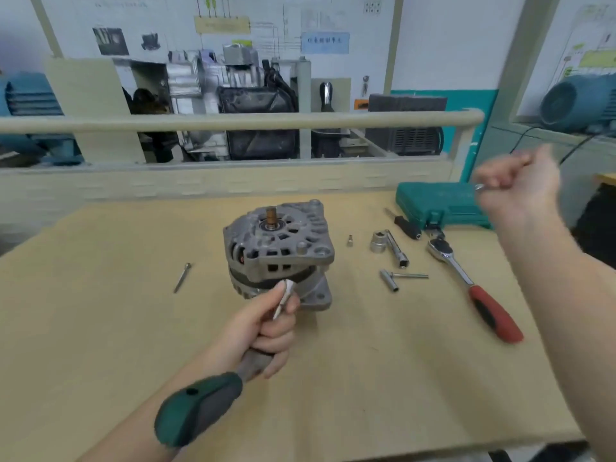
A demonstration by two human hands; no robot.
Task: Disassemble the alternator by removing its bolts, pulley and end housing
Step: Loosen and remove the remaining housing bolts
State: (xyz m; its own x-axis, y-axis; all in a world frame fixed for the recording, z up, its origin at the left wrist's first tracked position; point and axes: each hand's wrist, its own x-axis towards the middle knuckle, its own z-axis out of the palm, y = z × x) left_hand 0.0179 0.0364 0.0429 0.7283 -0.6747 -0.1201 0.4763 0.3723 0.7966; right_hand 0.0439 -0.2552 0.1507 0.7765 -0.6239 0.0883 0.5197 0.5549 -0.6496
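Plainly, the alternator (278, 251) stood upright near the middle of the tabletop (100, 328), shaft stub pointing up with no pulley on it, so the pulley appeared to be already off. The left hand (266, 328) had its fingers curled round the shank of a green-handled tool (200, 405), whose metal tip lay against the seam low on the housing's near side. The right hand (516, 185) was raised at the far right, blurred, fingers closed on a small metal piece — what it was could not be told. A loose bolt (181, 278) lay left of the alternator; sockets (378, 242) and a red-handled ratchet (473, 288) lay to its right, in front of a green tool case (440, 205). The step in hand looked like parting the end housing — best done by prying gently at several points round the seam, with the body steadied.
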